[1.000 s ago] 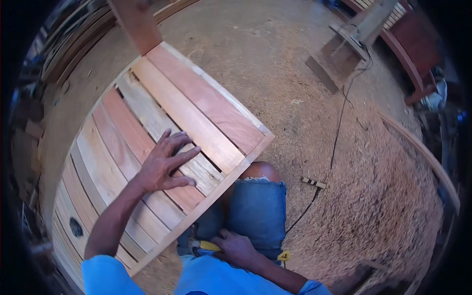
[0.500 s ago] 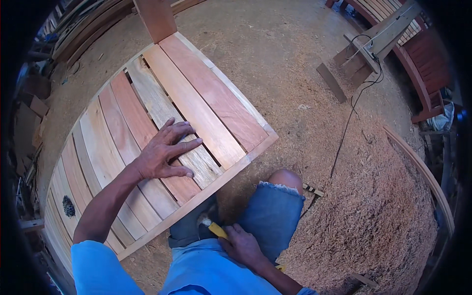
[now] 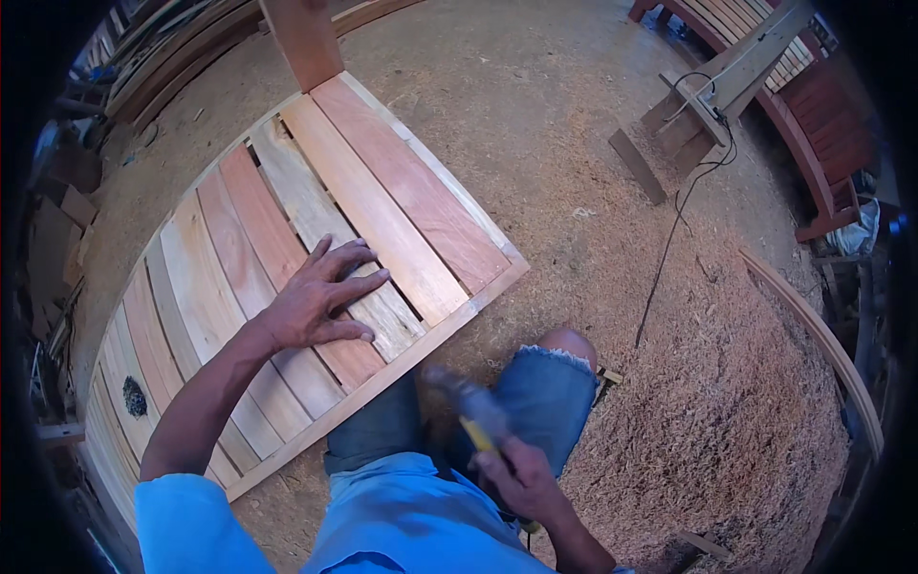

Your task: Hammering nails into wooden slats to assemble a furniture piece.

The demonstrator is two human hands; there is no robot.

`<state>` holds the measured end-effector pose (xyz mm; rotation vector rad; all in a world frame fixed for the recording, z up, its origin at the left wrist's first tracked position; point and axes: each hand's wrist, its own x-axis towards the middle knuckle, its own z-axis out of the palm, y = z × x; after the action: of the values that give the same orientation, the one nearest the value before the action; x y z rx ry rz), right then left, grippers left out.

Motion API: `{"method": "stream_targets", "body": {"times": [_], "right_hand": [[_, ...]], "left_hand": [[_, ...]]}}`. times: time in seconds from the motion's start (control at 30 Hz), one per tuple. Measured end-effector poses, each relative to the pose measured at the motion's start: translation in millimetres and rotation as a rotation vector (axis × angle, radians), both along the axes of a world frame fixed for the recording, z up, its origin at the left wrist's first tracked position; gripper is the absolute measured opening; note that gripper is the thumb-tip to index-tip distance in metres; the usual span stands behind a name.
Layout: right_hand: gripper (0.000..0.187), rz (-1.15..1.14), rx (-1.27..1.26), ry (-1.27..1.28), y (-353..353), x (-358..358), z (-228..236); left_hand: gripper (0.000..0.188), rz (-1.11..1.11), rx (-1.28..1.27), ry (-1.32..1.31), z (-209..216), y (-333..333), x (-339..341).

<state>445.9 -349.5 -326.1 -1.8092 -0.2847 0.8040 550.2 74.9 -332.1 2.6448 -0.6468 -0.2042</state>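
Note:
My left hand lies with fingers spread on a pale, rough-grained slat and its neighbour. The slat belongs to a wooden slatted panel of reddish and pale boards set in a frame. Dark gaps show along both sides of the pale slat. My right hand is closed round the yellow handle of a hammer, in front of my body. The hammer's head, blurred by motion, is near the panel's near edge and apart from it. A small dark heap, perhaps of nails, sits on the panel's left part.
An upright wooden post stands at the panel's far corner. A large heap of wood shavings covers the floor on the right, with a curved wooden strip beside it. A black cord runs from a wooden stand. Timber is stacked far left.
My right hand has lifted the hammer up and to the right, and its head has swung forward from my lap. My left hand keeps its place on the slats.

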Motion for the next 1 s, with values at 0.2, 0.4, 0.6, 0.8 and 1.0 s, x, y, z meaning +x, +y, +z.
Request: {"method": "stream_targets", "body": {"times": [0.2, 0.4, 0.6, 0.8, 1.0], "right_hand": [[0.048, -0.115, -0.169, -0.534, 15.7, 23.7, -6.1], [0.068, -0.129, -0.093, -0.875, 33.7, 48.6, 49.4], [0.074, -0.378, 0.279, -0.850, 53.6, 52.1, 84.4], [0.067, -0.380, 0.132, -0.506, 43.2, 48.3, 55.0], [0.066, -0.482, 0.072, -0.290, 22.9, 30.1, 6.9]], "left_hand": [[0.090, 0.023, 0.095, 0.038, 6.7, -8.6, -2.0], [0.093, 0.009, 0.150, 0.006, -0.9, -5.1, -5.0], [0.093, 0.023, 0.129, -0.037, -9.4, 1.5, -13.4], [0.092, 0.012, 0.108, -0.071, -13.6, 1.9, -11.7], [0.093, 0.027, 0.151, -0.052, -14.3, 1.6, -12.2]]}}
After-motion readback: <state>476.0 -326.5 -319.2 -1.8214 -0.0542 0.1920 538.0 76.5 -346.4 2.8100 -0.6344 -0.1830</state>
